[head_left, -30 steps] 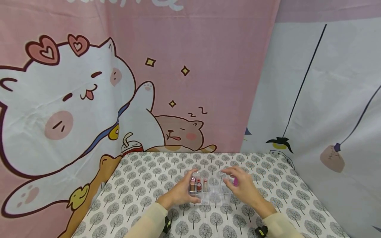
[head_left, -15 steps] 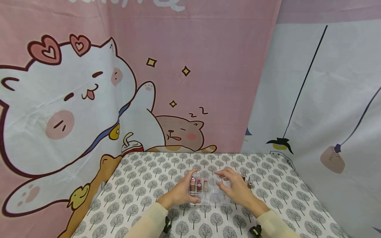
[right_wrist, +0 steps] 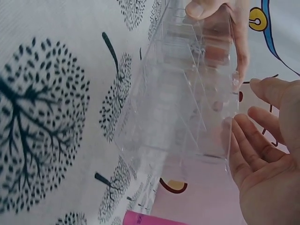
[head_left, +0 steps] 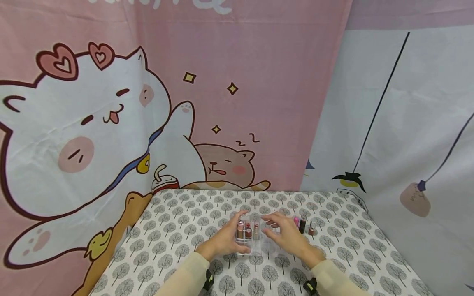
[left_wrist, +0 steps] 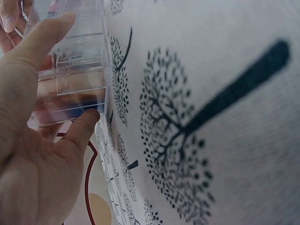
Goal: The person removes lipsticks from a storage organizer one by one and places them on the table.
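Note:
A clear plastic compartment box (head_left: 254, 248) stands on the table. My left hand (head_left: 223, 239) grips its left end, thumb on the near side, fingers at the far side; the left wrist view shows them round the box wall (left_wrist: 91, 44). Its left compartments hold a brown tube with a pink top (head_left: 240, 231), a small red bottle (head_left: 248, 231) and a pale lipstick-like tube (head_left: 256, 231). My right hand (head_left: 289, 236) is over the box's right part, fingers loosely bent, holding nothing. In the right wrist view its fingertips are by the box's upper edge; contact is unclear.
Right of the box, partly behind my right hand, stand a pink tube (head_left: 296, 221), a black tube (head_left: 302, 225) and a clear-topped brownish tube (head_left: 312, 228). The tree-print cloth (head_left: 177, 263) covers the table. A cartoon curtain (head_left: 281, 102) hangs along the back edge.
My right hand has moved left over the box, uncovering the pink, black and clear-topped tubes to its right. The left hand and the box stay in place.

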`<state>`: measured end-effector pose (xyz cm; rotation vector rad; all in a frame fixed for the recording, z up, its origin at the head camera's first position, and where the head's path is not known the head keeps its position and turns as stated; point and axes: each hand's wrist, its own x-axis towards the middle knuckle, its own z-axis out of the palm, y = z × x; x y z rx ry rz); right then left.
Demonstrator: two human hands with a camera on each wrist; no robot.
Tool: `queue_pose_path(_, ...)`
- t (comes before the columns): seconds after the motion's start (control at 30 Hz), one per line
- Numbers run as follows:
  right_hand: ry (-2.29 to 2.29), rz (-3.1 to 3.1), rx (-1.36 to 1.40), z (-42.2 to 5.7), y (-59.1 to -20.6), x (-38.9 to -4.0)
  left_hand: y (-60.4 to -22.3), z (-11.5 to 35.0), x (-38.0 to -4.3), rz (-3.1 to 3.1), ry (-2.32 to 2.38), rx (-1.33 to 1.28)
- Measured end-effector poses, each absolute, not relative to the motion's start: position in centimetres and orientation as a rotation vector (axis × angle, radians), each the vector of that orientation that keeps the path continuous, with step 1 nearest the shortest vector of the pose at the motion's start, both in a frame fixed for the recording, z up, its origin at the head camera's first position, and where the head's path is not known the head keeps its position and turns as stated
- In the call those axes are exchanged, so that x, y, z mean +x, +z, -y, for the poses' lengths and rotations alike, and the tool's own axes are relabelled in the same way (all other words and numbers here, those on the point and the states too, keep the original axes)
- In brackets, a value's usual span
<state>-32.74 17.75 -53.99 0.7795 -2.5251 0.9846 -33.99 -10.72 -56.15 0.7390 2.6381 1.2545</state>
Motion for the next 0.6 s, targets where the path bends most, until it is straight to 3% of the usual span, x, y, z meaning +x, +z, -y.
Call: queue_pose_path(0.6,1.025,2.573,0.706,-16.1,-54.2,-33.0,-56.4,10.8,-34.3,-2.639,1.265,0.775)
